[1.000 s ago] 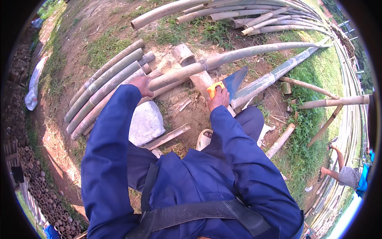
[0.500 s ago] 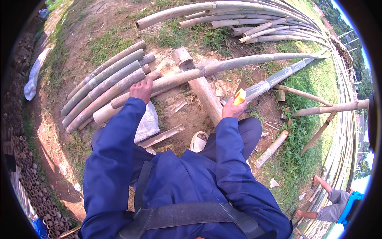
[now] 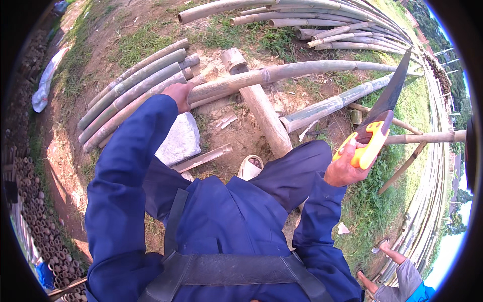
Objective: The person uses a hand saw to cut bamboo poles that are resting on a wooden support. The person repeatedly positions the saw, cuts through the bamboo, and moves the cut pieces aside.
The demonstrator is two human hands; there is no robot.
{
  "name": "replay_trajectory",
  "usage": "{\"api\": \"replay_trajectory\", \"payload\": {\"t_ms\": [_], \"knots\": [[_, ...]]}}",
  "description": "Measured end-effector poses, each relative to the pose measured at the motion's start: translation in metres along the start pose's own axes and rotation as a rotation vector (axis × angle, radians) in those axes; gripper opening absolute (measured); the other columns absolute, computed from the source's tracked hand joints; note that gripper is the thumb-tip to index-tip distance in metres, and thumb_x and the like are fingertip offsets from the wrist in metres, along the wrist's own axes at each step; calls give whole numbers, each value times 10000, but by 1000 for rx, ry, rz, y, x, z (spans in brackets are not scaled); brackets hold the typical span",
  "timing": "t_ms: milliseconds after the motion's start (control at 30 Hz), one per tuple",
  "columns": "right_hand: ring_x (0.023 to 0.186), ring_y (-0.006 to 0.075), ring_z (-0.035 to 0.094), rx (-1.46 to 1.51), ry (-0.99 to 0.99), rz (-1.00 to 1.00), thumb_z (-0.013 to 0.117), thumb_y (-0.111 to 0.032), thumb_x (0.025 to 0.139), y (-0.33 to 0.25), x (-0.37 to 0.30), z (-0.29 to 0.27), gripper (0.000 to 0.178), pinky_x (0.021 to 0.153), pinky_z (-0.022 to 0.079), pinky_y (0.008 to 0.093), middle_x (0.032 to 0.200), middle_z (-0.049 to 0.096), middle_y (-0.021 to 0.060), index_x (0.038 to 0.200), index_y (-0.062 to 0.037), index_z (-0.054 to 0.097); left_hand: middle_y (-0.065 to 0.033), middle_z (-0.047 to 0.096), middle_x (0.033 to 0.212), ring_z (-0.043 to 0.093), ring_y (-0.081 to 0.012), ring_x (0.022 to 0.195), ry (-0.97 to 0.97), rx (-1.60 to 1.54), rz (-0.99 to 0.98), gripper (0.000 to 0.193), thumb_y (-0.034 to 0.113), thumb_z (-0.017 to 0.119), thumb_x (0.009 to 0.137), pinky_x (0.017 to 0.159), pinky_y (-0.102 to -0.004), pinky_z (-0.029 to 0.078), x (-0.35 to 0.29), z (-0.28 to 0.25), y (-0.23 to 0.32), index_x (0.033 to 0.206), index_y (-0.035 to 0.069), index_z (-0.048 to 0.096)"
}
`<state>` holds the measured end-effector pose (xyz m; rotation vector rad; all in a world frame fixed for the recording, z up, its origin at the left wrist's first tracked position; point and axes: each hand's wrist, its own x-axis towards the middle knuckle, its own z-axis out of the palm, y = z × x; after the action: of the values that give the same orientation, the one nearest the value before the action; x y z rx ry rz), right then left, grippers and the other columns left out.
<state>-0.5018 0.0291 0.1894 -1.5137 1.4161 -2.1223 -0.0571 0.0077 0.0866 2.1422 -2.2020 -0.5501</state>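
Observation:
A long bamboo pole (image 3: 226,84) lies across a thick wooden post (image 3: 264,118). My left hand (image 3: 179,95) is closed on the pole's near left part, and my sleeve hides the stretch beyond it. Off to the right, my right hand (image 3: 349,165) grips the yellow and dark handle of a handsaw (image 3: 390,98). Its blade points up and away, apart from the poles. Beside my left hand several cut bamboo lengths (image 3: 136,90) lie in a row. Another greenish pole (image 3: 332,105) slants on the ground past the post.
A white block-like thing (image 3: 180,138) and a split bamboo piece (image 3: 204,158) lie before my feet. More long poles (image 3: 302,22) are piled at the far side. A bamboo stand (image 3: 422,137) is at right. Lower right, another person's legs (image 3: 397,282) show.
My right hand has swung the saw right and toward me, away from the poles, and the blade now shows in full. My left hand stays on the bamboo pole.

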Motion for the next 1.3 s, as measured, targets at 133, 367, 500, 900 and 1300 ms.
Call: {"api": "replay_trajectory", "payload": {"t_ms": [133, 367, 500, 900, 1300], "knots": [[606, 128, 557, 84, -145, 84, 640, -14, 872, -28, -12, -5, 155, 611, 508, 268, 812, 577, 87, 976, 2, 527, -228, 723, 949, 710, -390, 930, -110, -261, 103, 598, 162, 775, 677, 846, -474, 547, 26, 72, -57, 1250, 42, 654], [581, 102, 555, 14, -480, 257, 639, 35, 867, -42, -44, -12, 111, 544, 463, 246, 762, 589, 55, 932, -10, 561, -129, 724, 827, 699, -227, 767, -445, -554, -124, 559, 122, 774, 677, 729, -379, 551, 36, 73, -38, 1225, 52, 689], [638, 77, 559, 40, -603, 402, 666, 57, 879, -37, -66, -2, 133, 594, 473, 231, 813, 618, 36, 961, -11, 587, -216, 741, 973, 724, -335, 950, -240, -374, 8, 614, 153, 786, 671, 833, -419, 548, 53, 96, -65, 1259, 24, 667], [712, 53, 550, 107, -813, 582, 674, 63, 875, -37, -100, 10, 145, 651, 465, 225, 827, 616, 7, 977, -8, 600, -237, 717, 1108, 679, -436, 1076, -59, -109, -98, 700, 434, 805, 739, 938, -513, 538, 47, 59, -58, 1327, 106, 615], [697, 69, 572, 174, -824, 526, 718, 2, 873, -42, -110, -5, 139, 651, 480, 242, 804, 632, 12, 965, -18, 617, -265, 712, 1056, 685, -443, 1027, -15, -53, 2, 800, 654, 710, 840, 896, -534, 531, 19, 39, -35, 1467, 198, 514]]}}
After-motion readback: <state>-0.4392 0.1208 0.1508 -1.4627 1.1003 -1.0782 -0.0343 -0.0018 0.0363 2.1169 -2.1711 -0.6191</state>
